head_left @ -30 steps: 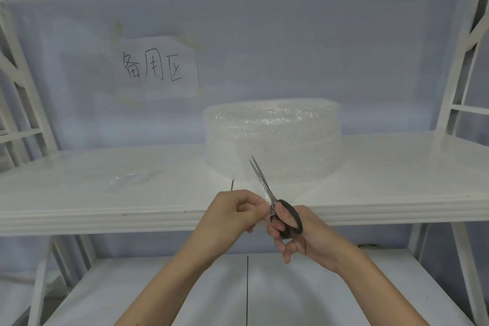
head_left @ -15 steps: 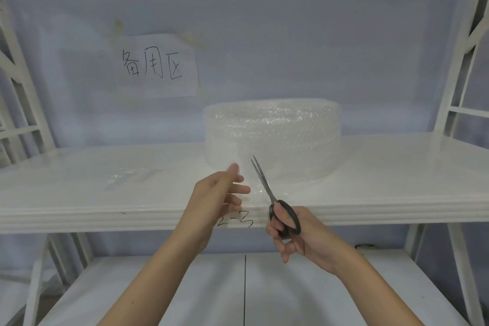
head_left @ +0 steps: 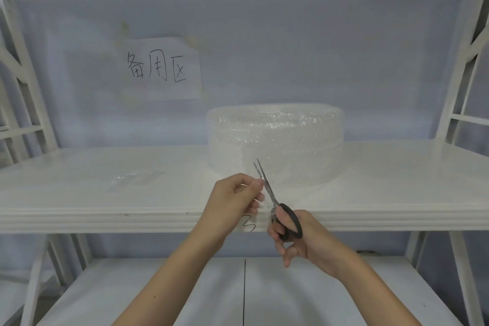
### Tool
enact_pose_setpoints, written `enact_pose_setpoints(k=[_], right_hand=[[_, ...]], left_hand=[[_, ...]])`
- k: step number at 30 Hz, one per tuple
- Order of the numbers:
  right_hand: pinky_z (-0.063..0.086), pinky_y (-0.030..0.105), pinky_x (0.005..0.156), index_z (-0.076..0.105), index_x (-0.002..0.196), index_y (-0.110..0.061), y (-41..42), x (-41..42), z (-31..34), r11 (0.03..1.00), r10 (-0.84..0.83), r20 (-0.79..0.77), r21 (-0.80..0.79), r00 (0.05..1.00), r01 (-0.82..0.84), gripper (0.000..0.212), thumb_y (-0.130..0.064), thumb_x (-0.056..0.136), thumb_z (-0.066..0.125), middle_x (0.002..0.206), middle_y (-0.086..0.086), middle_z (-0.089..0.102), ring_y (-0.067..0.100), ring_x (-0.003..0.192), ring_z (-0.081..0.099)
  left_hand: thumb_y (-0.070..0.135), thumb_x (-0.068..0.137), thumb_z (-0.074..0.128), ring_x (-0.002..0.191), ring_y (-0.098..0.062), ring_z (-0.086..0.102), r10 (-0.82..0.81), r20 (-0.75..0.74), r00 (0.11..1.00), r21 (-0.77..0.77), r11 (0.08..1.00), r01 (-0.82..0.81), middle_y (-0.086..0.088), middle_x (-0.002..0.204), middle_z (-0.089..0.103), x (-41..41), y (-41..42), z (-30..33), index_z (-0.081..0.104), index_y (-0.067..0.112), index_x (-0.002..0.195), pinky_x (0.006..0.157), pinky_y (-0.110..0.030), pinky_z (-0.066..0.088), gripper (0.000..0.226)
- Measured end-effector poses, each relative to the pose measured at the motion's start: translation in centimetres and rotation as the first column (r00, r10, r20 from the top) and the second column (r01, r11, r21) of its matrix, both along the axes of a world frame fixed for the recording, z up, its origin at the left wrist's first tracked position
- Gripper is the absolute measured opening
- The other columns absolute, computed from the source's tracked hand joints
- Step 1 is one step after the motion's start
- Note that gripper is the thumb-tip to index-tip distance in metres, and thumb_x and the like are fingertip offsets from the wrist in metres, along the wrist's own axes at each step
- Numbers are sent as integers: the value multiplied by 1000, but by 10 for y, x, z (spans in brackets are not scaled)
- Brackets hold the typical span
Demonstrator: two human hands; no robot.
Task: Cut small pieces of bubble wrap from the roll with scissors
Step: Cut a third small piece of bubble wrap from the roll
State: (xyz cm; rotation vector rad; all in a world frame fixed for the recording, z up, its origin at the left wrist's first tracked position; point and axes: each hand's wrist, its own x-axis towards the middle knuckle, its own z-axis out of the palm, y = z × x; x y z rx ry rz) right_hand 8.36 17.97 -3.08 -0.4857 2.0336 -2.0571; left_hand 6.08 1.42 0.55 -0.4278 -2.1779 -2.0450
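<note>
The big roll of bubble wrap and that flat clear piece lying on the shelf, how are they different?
The big clear roll of bubble wrap stands tall and round on the white shelf; the flat clear plastic piece lies low. The roll is far larger. The roll sits right of the piece. Both are see-through and rest on that shelf.

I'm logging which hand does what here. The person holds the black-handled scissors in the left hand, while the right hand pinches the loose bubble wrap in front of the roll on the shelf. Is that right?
Not quite: the hands are swapped. The head view shows the right hand holding the black-handled scissors, while the left hand pinches the loose bubble wrap in front of the roll on the shelf.
</note>
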Motion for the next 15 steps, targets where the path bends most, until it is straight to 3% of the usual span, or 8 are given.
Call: enact_pose_setpoints(k=[5,11,15], right_hand=[[48,28,42,46,72,-9,-3,0,4,1000,17,1,-11,1000,-17,47,-53,81,59,65,0,51,21,53,47],[47,26,40,53,56,-17,-1,-2,14,1000,-1,-51,25,999,2,45,-52,81,65,63,1,50,17,47,47],[46,26,40,48,77,-5,0,-5,19,999,32,-51,19,998,-31,47,-52,83,54,63,-1,53,17,50,48]], left_hand=[[21,94,63,56,-9,57,-37,2,999,17,999,37,0,65,66,4,2,-1,68,7,82,61,-24,53,20],[20,94,63,57,-9,56,-73,-16,997,12,997,73,5,61,62,6,0,3,67,10,78,60,-22,50,19],[18,95,61,56,-10,57,-139,-1,990,-22,990,139,3,62,62,9,1,4,69,8,82,61,-20,51,18]])
